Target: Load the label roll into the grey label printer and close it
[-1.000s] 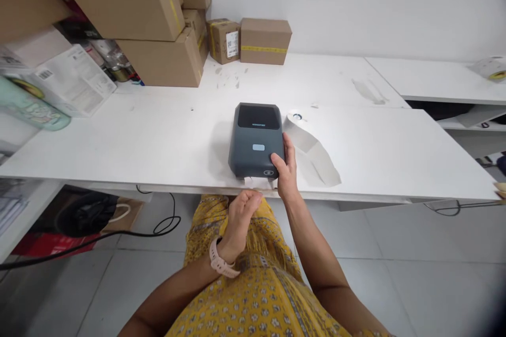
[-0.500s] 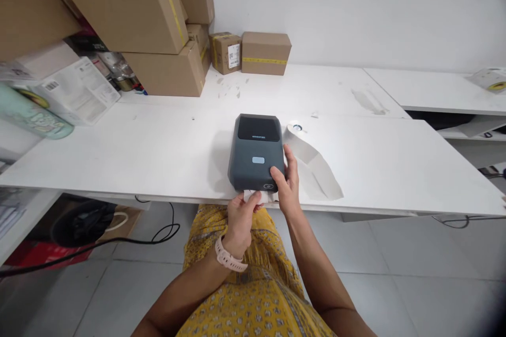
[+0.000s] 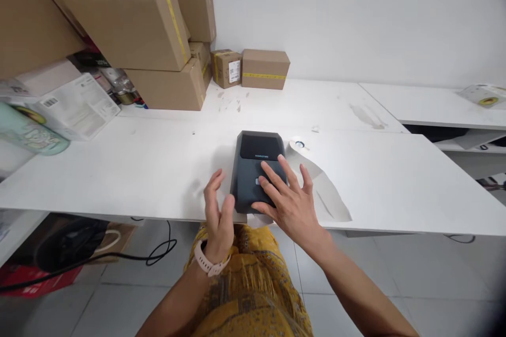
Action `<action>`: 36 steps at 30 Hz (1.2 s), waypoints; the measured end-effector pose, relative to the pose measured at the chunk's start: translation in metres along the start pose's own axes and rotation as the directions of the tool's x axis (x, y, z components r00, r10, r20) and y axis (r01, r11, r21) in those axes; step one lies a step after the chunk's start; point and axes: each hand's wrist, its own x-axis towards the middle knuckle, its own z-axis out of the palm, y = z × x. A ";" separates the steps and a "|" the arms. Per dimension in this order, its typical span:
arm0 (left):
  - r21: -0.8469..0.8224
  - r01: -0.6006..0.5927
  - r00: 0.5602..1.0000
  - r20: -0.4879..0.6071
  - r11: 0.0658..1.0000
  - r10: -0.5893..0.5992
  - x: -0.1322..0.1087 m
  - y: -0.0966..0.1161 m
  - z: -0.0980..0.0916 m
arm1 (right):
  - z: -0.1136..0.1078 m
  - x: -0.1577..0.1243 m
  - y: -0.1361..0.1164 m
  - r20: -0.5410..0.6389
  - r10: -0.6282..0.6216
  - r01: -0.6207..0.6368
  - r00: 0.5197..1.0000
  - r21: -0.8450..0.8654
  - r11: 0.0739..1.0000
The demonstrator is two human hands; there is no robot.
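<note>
A dark grey label printer (image 3: 247, 189) stands at the front edge of the white table. Over its top my right hand (image 3: 290, 197) lies with fingers spread, one fingertip at the pale button (image 3: 257, 181). To the printer's left, my left hand (image 3: 218, 216) is raised with fingers apart, close to its side and holding nothing. A bit of white label paper (image 3: 260, 220) pokes out below the printer's front. On the right, a loose strip of white paper (image 3: 330, 197) runs back to a small roll (image 3: 297, 145).
Cardboard boxes (image 3: 166, 87) are stacked at the back left, with two smaller parcels (image 3: 265, 69) by the wall. A white carton (image 3: 79, 105) and a mint green bottle (image 3: 33, 129) stand far left. A black cable (image 3: 130, 256) hangs below the table (image 3: 395, 184).
My left hand has let go of the label paper and moved left and up. My right hand has shifted from the printer's right side onto its top. The camera view has tilted slightly.
</note>
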 end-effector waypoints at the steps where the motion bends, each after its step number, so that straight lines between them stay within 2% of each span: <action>1: -0.004 0.023 0.997 0.072 1.000 -0.022 0.004 0.001 0.004 | 0.000 -0.005 0.002 0.014 0.022 -0.022 1.000 0.034 0.999; 3: -0.039 0.113 0.974 0.201 0.993 -0.103 0.008 0.001 0.009 | 0.003 -0.018 0.008 0.021 0.106 -0.108 0.994 0.168 0.980; 5: -0.085 0.180 0.952 0.266 0.980 -0.152 0.007 0.001 0.011 | 0.008 -0.034 0.015 -0.013 0.249 -0.228 0.968 0.359 0.905; 8: -0.170 0.172 0.959 0.253 0.970 -0.126 0.010 0.003 0.012 | 0.015 -0.045 0.019 -0.029 0.419 -0.331 0.907 0.566 0.755; 10: -0.223 0.143 0.972 0.213 0.964 -0.095 0.020 0.008 0.012 | 0.014 -0.036 0.019 -0.022 0.419 -0.320 0.908 0.611 0.724; 12: -0.267 0.104 0.982 0.178 0.958 -0.057 0.039 0.013 0.014 | 0.008 -0.014 0.020 -0.080 0.376 -0.253 0.923 0.609 0.752; 15: -0.331 0.047 0.991 0.130 0.942 -0.004 0.078 0.016 0.018 | -0.005 0.040 0.028 -0.266 0.310 -0.130 0.913 0.529 0.839; 16: -0.341 0.051 0.993 0.113 0.939 -0.012 0.091 0.014 0.021 | -0.010 0.061 0.033 -0.317 0.299 -0.105 0.900 0.508 0.855; 18: -0.281 0.145 0.982 0.160 0.949 -0.103 0.110 0.005 0.026 | -0.015 0.101 0.045 -0.385 0.301 -0.080 0.872 0.497 0.864; 20: -0.144 0.268 0.938 0.263 0.953 -0.224 0.120 -0.008 0.033 | -0.017 0.138 0.059 -0.411 0.334 -0.114 0.848 0.473 0.873; 23: -0.062 0.314 0.897 0.348 0.947 -0.274 0.119 -0.025 0.041 | -0.018 0.179 0.079 -0.357 0.427 -0.263 0.830 0.425 0.866; 25: -0.030 0.281 0.896 0.367 0.959 -0.250 0.113 -0.030 0.044 | -0.019 0.194 0.086 -0.310 0.452 -0.322 0.836 0.390 0.863; 26: 0.006 0.256 0.897 0.371 0.967 -0.240 0.111 -0.031 0.044 | -0.019 0.195 0.087 -0.322 0.429 -0.312 0.844 0.356 0.881; 29: 0.142 0.186 0.904 0.362 0.972 -0.226 0.108 -0.028 0.044 | -0.019 0.180 0.081 -0.439 0.247 -0.180 0.864 0.189 0.965; 30: 0.177 0.174 0.907 0.354 0.969 -0.228 0.108 -0.026 0.044 | -0.018 0.169 0.078 -0.398 0.179 -0.137 0.900 0.132 0.982; 31: 0.209 0.163 0.909 0.348 0.964 -0.229 0.108 -0.024 0.044 | -0.016 0.158 0.074 -0.272 0.115 -0.094 0.955 0.089 0.992; 32: 0.239 0.148 0.911 0.344 0.960 -0.227 0.109 -0.023 0.044 | -0.014 0.147 0.071 -0.077 0.054 -0.049 0.996 0.069 0.996; 33: 0.267 0.130 0.914 0.341 0.955 -0.220 0.110 -0.021 0.044 | -0.011 0.137 0.069 0.149 -0.011 0.000 0.989 0.071 0.997; 34: 0.295 0.110 0.916 0.341 0.949 -0.212 0.110 -0.019 0.044 | -0.009 0.130 0.067 0.356 -0.079 0.049 0.931 0.091 0.995; 35: 0.321 0.090 0.917 0.343 0.943 -0.204 0.111 -0.018 0.044 | -0.005 0.124 0.067 0.506 -0.142 0.093 0.850 0.122 0.988; 36: 0.346 0.073 0.917 0.345 0.935 -0.199 0.111 -0.017 0.044 | -0.002 0.122 0.067 0.596 -0.195 0.125 0.779 0.157 0.980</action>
